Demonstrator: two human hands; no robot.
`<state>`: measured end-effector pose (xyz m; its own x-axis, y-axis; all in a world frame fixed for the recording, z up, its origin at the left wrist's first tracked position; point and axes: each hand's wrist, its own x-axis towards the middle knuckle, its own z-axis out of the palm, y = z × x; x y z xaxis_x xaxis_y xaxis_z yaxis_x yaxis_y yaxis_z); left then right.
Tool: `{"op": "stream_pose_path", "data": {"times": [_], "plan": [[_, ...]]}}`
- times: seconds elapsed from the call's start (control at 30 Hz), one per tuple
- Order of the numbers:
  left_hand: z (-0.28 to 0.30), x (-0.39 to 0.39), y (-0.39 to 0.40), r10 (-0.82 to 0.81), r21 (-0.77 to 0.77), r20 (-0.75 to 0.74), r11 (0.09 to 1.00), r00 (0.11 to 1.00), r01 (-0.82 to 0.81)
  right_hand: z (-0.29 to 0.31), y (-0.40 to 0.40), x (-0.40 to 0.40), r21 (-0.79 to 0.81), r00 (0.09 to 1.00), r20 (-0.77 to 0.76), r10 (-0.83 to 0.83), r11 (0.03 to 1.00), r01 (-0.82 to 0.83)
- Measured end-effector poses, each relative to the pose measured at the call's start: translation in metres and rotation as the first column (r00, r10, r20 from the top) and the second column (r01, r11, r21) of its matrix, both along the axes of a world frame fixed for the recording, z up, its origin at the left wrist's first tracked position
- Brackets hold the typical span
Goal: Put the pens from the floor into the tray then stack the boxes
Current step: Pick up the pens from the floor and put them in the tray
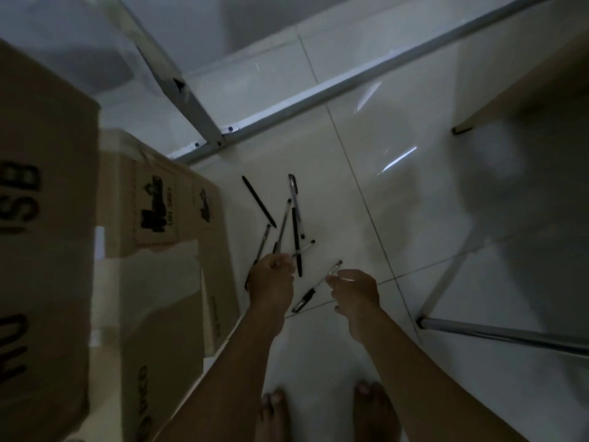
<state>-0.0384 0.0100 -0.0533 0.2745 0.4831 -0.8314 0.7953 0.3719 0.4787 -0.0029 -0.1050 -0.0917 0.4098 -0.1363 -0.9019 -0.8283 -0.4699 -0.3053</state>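
Several pens lie scattered on the white tiled floor in front of me, among them a black pen point(258, 200) and a capped pen point(294, 199). My left hand point(272, 280) is closed around a few clear pens point(282, 226) that fan out upward from its fist. My right hand point(355, 290) pinches the middle of a clear pen with a black grip point(304, 299); whether it is off the floor I cannot tell. A tall cardboard box point(41, 218) stands at the left, with a lower cardboard box point(165, 250) beside it. No tray is in view.
A grey metal frame point(197, 113) crosses the floor behind the pens. At the right are a chrome table leg point(494, 331) and a wooden furniture edge point(526, 74). My bare feet point(274, 409) stand at the bottom, close to the lower box.
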Motion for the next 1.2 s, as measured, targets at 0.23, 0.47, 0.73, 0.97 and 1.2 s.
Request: {"op": "stream_pose_path", "data": {"times": [0.23,0.47,0.73,0.97,1.2], "plan": [[-0.077,-0.001,-0.003,-0.388,0.259,-0.143,0.873,0.910,0.413,-0.088,0.007,-0.018,-0.140,0.997,-0.062,-0.036,0.990,0.027],[-0.109,-0.008,0.008,-0.754,0.353,-0.468,0.318,0.460,0.880,-0.094,0.014,-0.025,-0.305,0.945,0.244,0.218,0.942,-0.139],[-0.103,-0.008,0.011,-0.757,0.286,-0.394,0.438,0.521,0.852,-0.082,0.005,-0.018,-0.076,0.973,0.231,0.009,0.997,0.009],[-0.053,-0.001,-0.009,-0.472,-0.220,-0.051,0.865,0.880,0.451,-0.019,-0.001,-0.014,0.101,0.973,0.101,-0.207,0.975,0.197],[0.068,0.011,-0.020,-0.242,-0.285,0.160,0.917,0.957,0.280,0.095,-0.007,-0.007,0.186,0.908,0.168,-0.383,0.917,0.352]]}}
